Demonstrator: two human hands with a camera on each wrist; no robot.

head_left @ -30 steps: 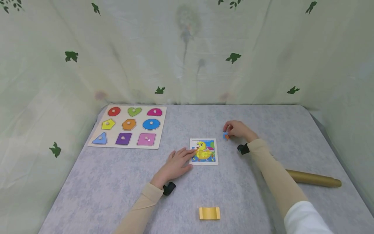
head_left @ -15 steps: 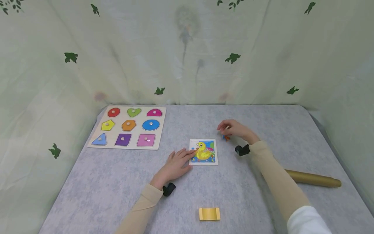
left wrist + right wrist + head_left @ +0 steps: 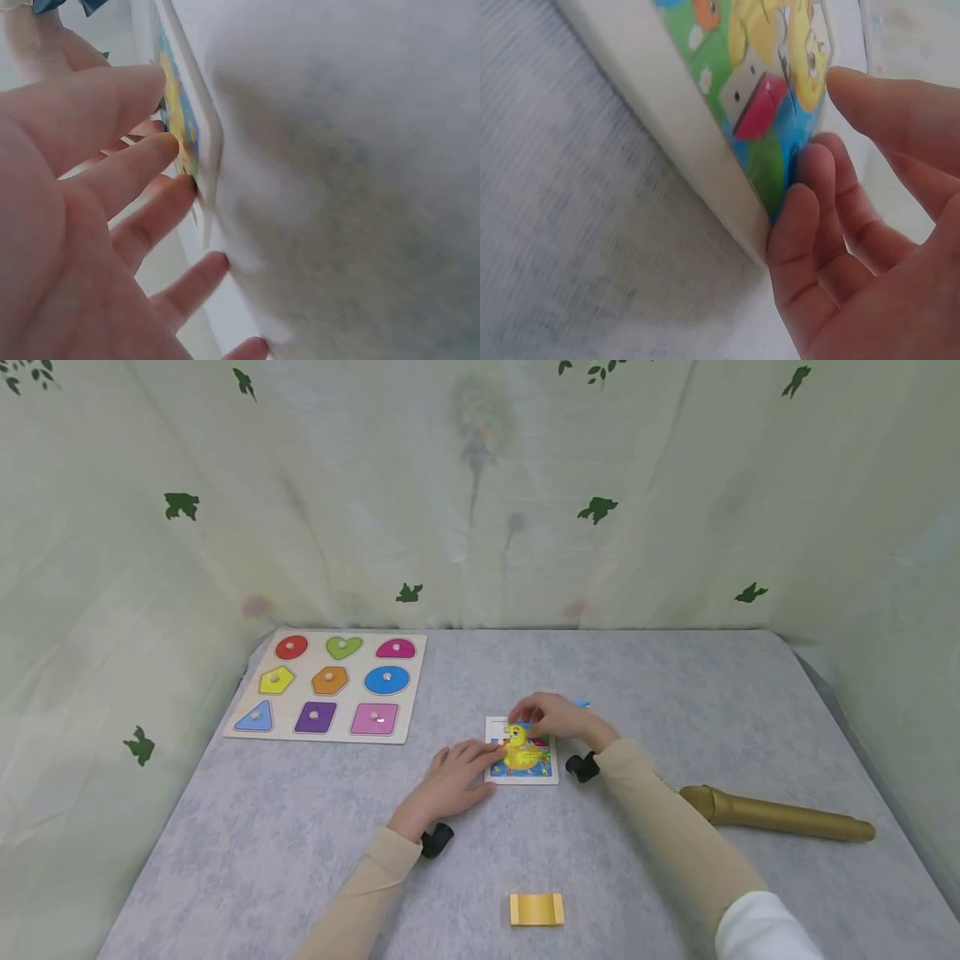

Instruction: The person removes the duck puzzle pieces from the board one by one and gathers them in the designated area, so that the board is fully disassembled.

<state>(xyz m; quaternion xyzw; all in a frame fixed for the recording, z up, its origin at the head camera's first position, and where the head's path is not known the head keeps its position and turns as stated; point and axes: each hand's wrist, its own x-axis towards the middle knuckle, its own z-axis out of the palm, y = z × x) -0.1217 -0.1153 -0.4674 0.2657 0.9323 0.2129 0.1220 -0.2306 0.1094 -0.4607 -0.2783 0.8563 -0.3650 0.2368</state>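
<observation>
A small white-framed duck puzzle (image 3: 521, 780) lies flat on the table. My left hand (image 3: 450, 781) rests at its left side with fingers spread; in the left wrist view fingertips touch the picture and frame (image 3: 214, 142). Over the upper right of the puzzle is my right hand (image 3: 558, 717). In the right wrist view, fingers of the right hand (image 3: 877, 225) bend loosely at the picture's blue and green corner, the thumb by the duck's head, with no loose piece visible between them. A small blue thing (image 3: 582, 703) lies behind the right hand, partly hidden.
At the back left lies a white board (image 3: 345, 739) with several coloured knobbed shapes. A gold microphone-like object (image 3: 787, 818) lies at the right, beside my right forearm. Near the front is a small yellow curved block (image 3: 536, 910). A curtain hangs behind the table.
My right hand has moved left and nearer, from the small blue and orange thing to the puzzle's upper part. The left hand has stayed in place.
</observation>
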